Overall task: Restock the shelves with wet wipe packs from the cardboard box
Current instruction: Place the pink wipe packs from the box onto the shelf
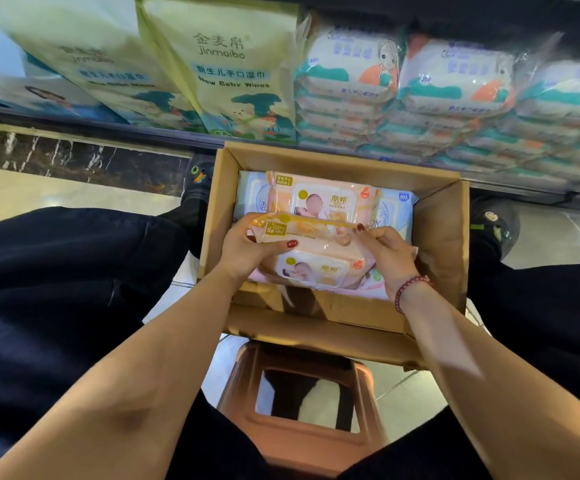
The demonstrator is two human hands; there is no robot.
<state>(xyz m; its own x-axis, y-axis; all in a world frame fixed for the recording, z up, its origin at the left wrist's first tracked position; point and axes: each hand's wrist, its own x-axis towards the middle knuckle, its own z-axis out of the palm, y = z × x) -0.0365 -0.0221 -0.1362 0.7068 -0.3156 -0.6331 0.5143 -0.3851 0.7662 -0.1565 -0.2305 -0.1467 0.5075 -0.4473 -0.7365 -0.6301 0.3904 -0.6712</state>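
Left hand point(247, 249): fingers curl round the pink pack point(316, 252).
Right hand point(390, 254): fingers pinch the same pack's other end.
Box point(444, 233): more packs point(323, 202) lie inside, under the held one.

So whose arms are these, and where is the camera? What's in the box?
The camera sits on a person's head and looks down, so you see their own two arms. A cardboard box stands between their legs, with a brown plastic stool nearer the camera. The left hand and right hand together hold one peach wet wipe pack, tipped up on its edge. More peach packs and pale blue packs lie in the box. Behind it, shelves are already stacked with baby wipes.
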